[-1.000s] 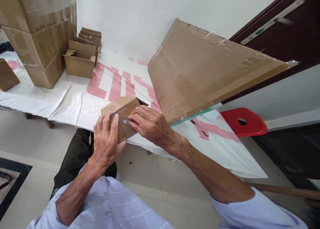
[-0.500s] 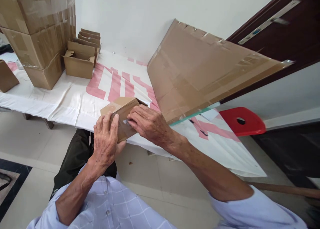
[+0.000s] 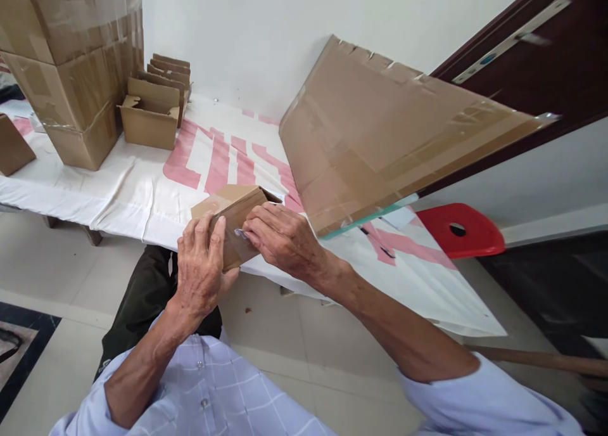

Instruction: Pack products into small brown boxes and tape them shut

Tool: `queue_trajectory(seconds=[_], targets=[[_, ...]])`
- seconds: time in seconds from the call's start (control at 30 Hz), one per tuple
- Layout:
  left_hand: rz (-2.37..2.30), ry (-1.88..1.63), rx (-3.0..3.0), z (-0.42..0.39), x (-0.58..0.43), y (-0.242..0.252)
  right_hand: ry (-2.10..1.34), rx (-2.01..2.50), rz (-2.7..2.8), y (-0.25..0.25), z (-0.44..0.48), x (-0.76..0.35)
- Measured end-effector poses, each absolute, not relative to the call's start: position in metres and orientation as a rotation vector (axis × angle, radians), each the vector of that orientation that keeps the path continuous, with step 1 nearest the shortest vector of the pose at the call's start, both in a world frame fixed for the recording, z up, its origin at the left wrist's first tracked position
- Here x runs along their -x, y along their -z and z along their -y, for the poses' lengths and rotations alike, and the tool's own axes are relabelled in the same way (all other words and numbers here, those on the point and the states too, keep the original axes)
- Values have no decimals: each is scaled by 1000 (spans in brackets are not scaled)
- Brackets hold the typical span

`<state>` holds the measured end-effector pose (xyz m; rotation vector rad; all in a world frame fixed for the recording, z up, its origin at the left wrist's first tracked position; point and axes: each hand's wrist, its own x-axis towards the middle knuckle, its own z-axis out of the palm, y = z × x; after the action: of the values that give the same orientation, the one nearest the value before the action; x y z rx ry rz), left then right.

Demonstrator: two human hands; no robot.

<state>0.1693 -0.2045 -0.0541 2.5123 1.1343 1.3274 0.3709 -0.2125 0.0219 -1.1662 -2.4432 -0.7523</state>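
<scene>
A small brown cardboard box (image 3: 234,209) is tilted at the front edge of the cloth-covered table, its dark open end at the upper right. My left hand (image 3: 202,265) grips its near left side, fingers over the top and thumb below. My right hand (image 3: 280,236) is closed in a pinch on a thin, shiny, clear strip (image 3: 240,233) against the box's near face. The strip looks like clear tape. Part of that face is hidden behind my fingers.
Taped brown cartons (image 3: 80,87) are stacked at the left, beside several open small boxes (image 3: 149,122). A large cardboard sheet (image 3: 380,138) leans at the wall on the right. A red stool (image 3: 470,230) stands past the white cloth (image 3: 142,170).
My right hand has shifted slightly to the right, and a little more of the clear strip shows at its fingertips. My left hand and the box look unmoved.
</scene>
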Motion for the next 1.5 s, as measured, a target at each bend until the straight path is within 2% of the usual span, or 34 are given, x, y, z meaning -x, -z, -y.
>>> queue_trajectory(seconds=[0.6, 1.1, 1.33, 1.5], targets=[[-1137, -1319, -2506, 205, -170, 56, 583, 1117, 2296, -11, 215, -379], [-1141, -1310, -2494, 205, -166, 57, 640, 1173, 2374, -11, 218, -370], [-1138, -1310, -2516, 206, -166, 59, 874, 1125, 2341, -4, 224, -366], [-1119, -1303, -2516, 205, -165, 58, 912, 1070, 2318, 0, 229, -367]])
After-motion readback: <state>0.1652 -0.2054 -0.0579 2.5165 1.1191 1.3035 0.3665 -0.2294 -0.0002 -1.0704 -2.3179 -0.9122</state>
